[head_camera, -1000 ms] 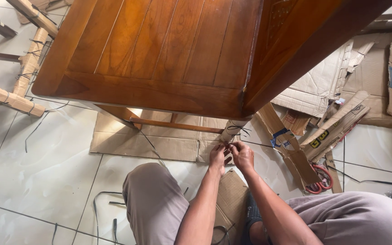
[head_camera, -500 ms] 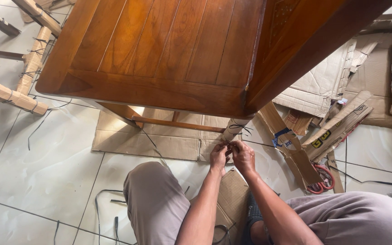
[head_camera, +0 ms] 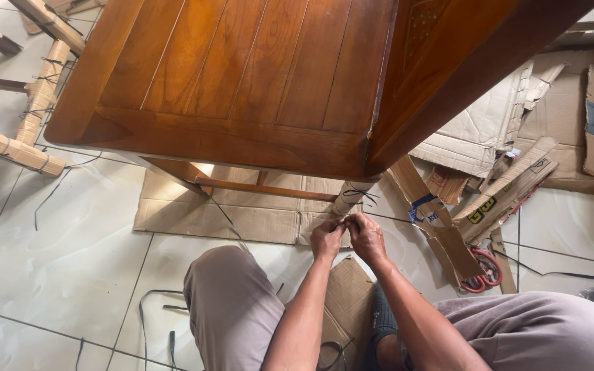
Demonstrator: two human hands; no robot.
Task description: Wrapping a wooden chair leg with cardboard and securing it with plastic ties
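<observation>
A thin black strap [head_camera: 344, 218] sits at the foot of a cardboard-wrapped chair leg [head_camera: 349, 197], low on the floor under the wooden chair [head_camera: 242, 82]. The left hand [head_camera: 327, 239] and right hand [head_camera: 367, 237] touch there, each grip pinched on the strap. Flat cardboard [head_camera: 242, 216] lies beneath; red scissors [head_camera: 481, 271] lie to the right.

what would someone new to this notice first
A big polished brown wooden chair seat fills the upper half of the view. Just below its near corner, the left hand and right hand meet at a cardboard-wrapped chair leg, pinching thin black string tied around it. Torn cardboard pieces litter the pale tiled floor to the right, with red-handled scissors among them.
</observation>
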